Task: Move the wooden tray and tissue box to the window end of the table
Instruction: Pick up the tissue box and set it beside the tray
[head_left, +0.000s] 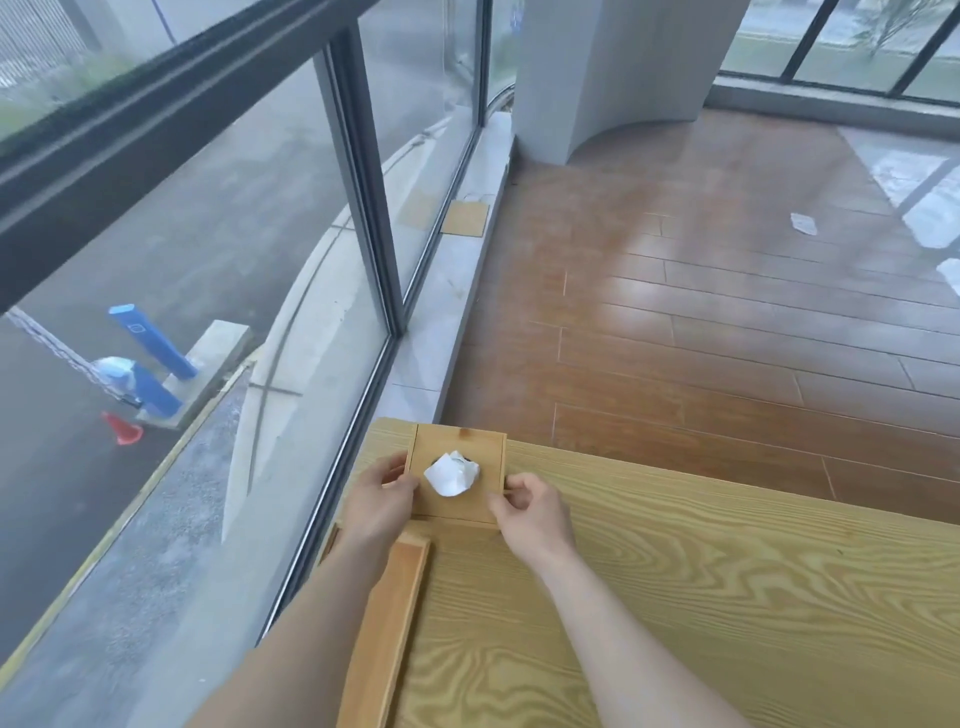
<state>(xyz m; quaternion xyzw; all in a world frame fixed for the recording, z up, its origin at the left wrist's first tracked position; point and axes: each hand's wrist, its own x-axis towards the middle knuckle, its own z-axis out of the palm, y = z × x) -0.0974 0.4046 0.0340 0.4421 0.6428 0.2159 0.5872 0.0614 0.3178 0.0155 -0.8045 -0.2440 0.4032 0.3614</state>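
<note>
A square wooden tissue box (470, 441) with a white tissue (451, 473) poking from its round hole stands at the far left corner of the pale wooden table (701, 571), right by the window. My left hand (376, 501) grips its left side and my right hand (530, 512) grips its right side. The wooden tray (392, 618) lies lengthwise just behind the box along the table's left edge, partly covered by my left forearm.
A floor-to-ceiling window with dark frames (363, 171) runs along the left of the table. Brown wooden floor (701, 312) lies beyond the table's far edge, with a white pillar (597, 67) and scraps of paper (803, 223) on it.
</note>
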